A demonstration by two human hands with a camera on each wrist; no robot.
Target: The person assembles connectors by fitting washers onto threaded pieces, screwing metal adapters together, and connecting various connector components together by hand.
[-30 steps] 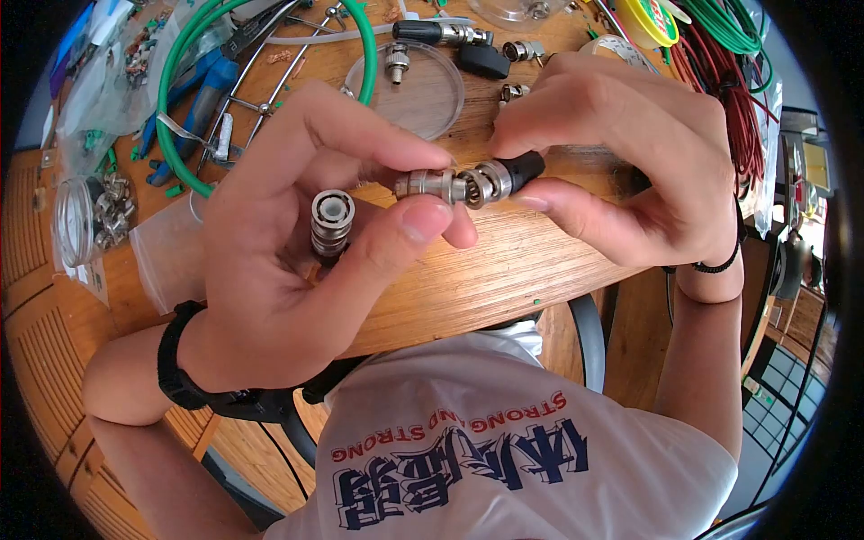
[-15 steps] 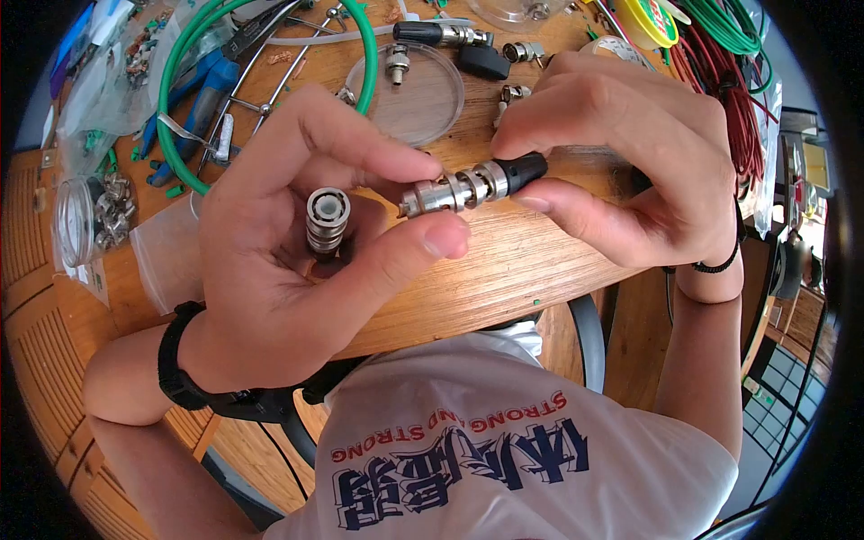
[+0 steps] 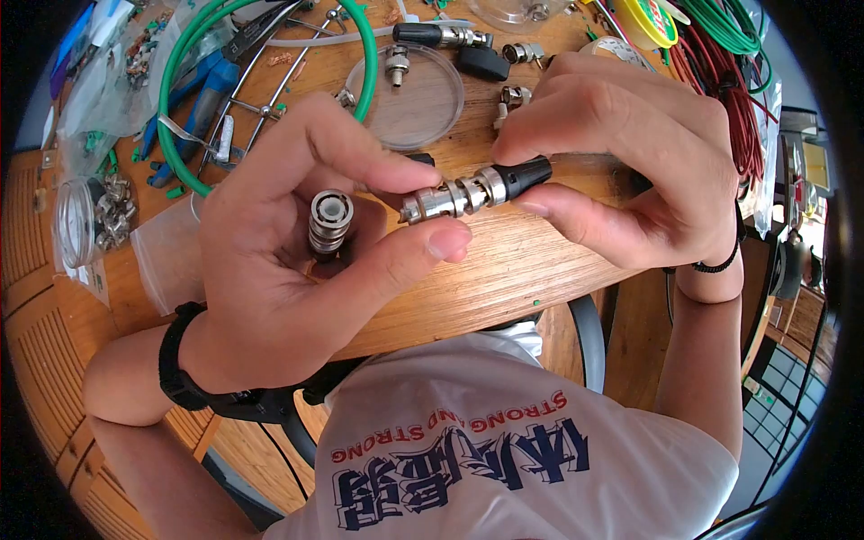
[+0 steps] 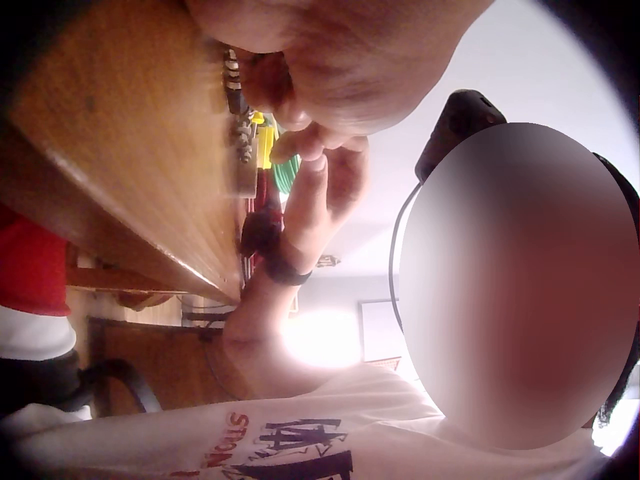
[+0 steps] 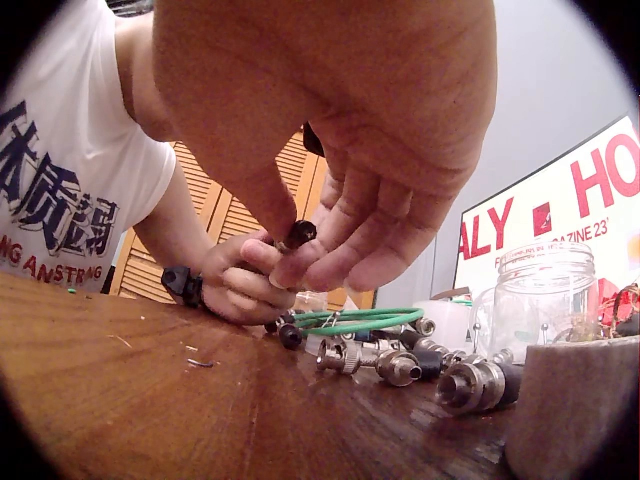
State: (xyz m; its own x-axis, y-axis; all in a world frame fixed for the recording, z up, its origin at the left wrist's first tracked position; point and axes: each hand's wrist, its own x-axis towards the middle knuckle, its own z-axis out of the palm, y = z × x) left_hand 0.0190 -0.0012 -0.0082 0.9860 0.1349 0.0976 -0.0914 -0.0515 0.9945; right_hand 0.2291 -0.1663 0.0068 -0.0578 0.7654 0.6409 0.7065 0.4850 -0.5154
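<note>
My right hand (image 3: 522,175) pinches the black boot of a long silver connector (image 3: 454,195), held level above the wooden table (image 3: 504,270). The connector's metal tip lies between the thumb and forefinger of my left hand (image 3: 423,209); whether they touch it I cannot tell. The left hand's curled lower fingers hold a second, short metal connector (image 3: 330,220) upright, its open end facing up. In the right wrist view my right fingertips (image 5: 320,250) grip the black end (image 5: 298,234), with the left hand (image 5: 245,285) behind. In the left wrist view the connector (image 4: 238,105) shows only partly under my palm.
Behind the hands lie a clear round dish (image 3: 416,90), a green cable loop (image 3: 175,99), blue pliers (image 3: 193,90), loose connectors (image 3: 441,34) and red wire (image 3: 729,108). A jar of metal parts (image 3: 90,216) sits at the left. The table edge (image 3: 468,315) is near my body.
A second ago my left thumb and forefinger pinched the long connector's silver end. They have since eased apart, and the connector's tip has tilted slightly down to the left.
</note>
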